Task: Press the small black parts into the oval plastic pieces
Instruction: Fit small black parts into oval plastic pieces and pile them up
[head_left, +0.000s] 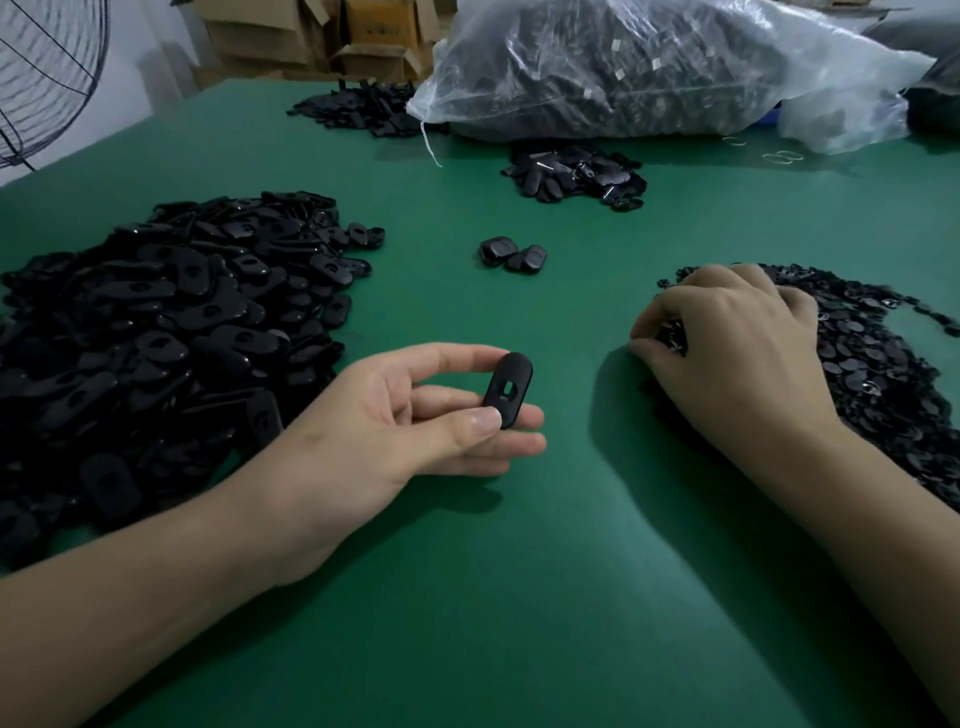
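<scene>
A big heap of oval pieces (156, 338) waits at left, the left grip (395, 431) pinches one oval piece (508, 389) — slot empty — above the worktop (519, 597), and the right grip (737, 353) curls round small black parts (872, 374) in their pile, so nearly everything likely remains.

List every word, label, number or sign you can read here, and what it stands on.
No text can be read.
Cardboard boxes: a dark printed mark, too blurred to read.
Plastic bag: small pale tags inside, too small to read.
Oval plastic piece in left hand: no marking shows.
</scene>
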